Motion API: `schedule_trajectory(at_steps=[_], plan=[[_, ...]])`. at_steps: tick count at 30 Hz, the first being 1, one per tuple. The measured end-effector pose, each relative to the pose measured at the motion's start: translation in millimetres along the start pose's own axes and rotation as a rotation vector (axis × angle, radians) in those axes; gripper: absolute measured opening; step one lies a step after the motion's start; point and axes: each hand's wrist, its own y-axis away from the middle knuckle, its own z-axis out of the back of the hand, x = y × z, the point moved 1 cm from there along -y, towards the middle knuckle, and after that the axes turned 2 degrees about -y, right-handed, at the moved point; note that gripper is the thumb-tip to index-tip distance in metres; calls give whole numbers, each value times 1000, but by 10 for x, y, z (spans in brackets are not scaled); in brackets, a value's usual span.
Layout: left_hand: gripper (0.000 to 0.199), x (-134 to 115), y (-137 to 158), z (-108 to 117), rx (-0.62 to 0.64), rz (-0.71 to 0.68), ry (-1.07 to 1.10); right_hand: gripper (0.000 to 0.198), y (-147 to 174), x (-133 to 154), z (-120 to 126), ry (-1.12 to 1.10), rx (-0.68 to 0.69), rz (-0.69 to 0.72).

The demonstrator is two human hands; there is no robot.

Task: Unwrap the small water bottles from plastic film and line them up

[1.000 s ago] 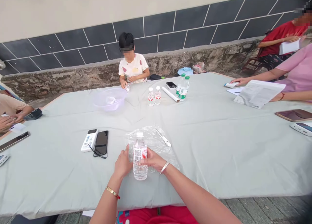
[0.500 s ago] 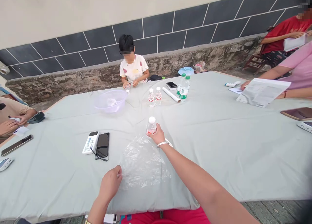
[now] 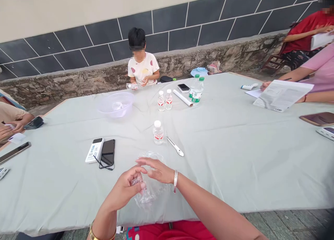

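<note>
My left hand (image 3: 124, 188) is closed on part of a clear plastic bag (image 3: 158, 192), which bunches up between thumb and fingers. Just right of it, my right hand (image 3: 159, 171) hovers over the bag with thumb and fingers apart, its fingertips close to the left hand. The rest of the film lies crumpled on the cloth. Beyond the hands stands a small water bottle (image 3: 158, 135) with a white cap and red-marked label, upright and untouched. A white utility knife (image 3: 176, 148) lies beside the bottle, to its right.
Left of the bag lie a white power bank (image 3: 94, 151) and a black phone (image 3: 108, 152) with a cord. Farther back are a purple basin (image 3: 114, 111), two small bottles, a paper roll (image 3: 182, 97) and two green-capped bottles. Other people sit around the table (image 3: 229, 156).
My right hand has let go of the bottle and come back to the bag. My left hand has gathered up part of the film. The knife now shows. The person opposite has tilted a bottle.
</note>
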Motion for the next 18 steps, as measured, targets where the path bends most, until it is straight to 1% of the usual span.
schedule_trajectory(at_steps=[1,2,3,5,6,7,8,9,10,11,12,13,14,15,16,17,18], plan=[[31,-56,-34,28,-96,-27,105,47,30,57,-83,-67,166,-16],[30,-99,-69,72,-213,-40,208,44,51,90,-145,-92,251,-63],[31,-125,-104,125,-340,-48,313,39,67,102,-189,-68,258,-131],[36,-124,-169,231,-574,-62,475,24,96,97,-248,79,155,-263],[38,-100,-198,271,-681,-76,495,15,112,99,-273,174,100,-302],[38,-64,-223,297,-776,-84,457,9,130,113,-297,271,67,-317],[38,-22,-244,309,-852,-84,360,10,146,143,-319,362,59,-310],[38,23,-261,305,-897,-75,212,10,159,187,-332,446,70,-285],[39,65,-274,289,-908,-65,34,9,167,242,-331,518,85,-248],[39,101,-282,265,-883,-61,-142,7,168,305,-311,569,87,-201],[38,131,-286,235,-823,-60,-288,8,161,368,-272,585,69,-150],[36,154,-287,202,-726,-60,-378,10,147,423,-216,562,16,-106],[38,169,-284,167,-599,-58,-395,13,128,464,-148,504,-71,-76],[41,177,-281,131,-461,-51,-338,14,106,486,-79,423,-191,-67],[44,177,-278,94,-342,-41,-218,15,85,487,-21,335,-327,-79],[44,170,-280,57,-266,-34,-59,14,66,467,16,255,-462,-107],[41,159,-289,21,-244,-34,113,12,50,433,23,186,-573,-139]])
